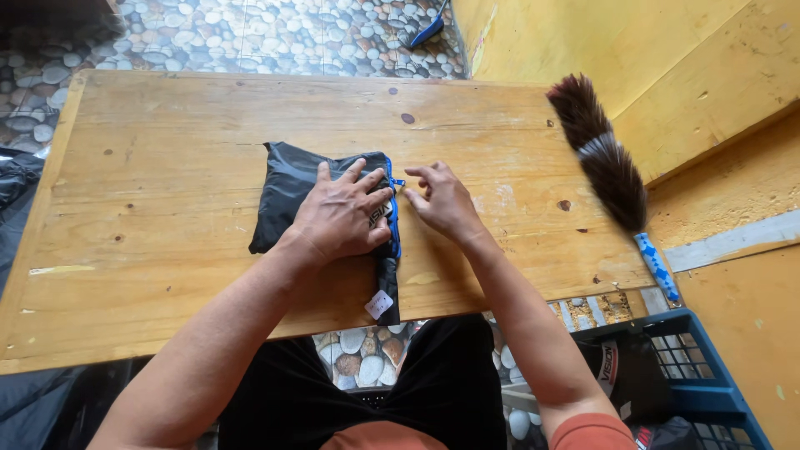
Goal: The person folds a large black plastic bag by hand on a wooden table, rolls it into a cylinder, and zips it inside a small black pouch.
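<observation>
Black folded pouch [292, 196] pressed flat on wooden table [167, 275] under open left hand [340, 218]; right hand [442, 200] pinched, probably, blue zipper pull [397, 183]; best drawn steadily.

black pouch [287, 196] | soft fabric, folded into a flat packet, blue zip along its right edge, white tag on a strip hanging over the table's near edge | lies flat at the middle of the wooden table [167, 125]
</observation>
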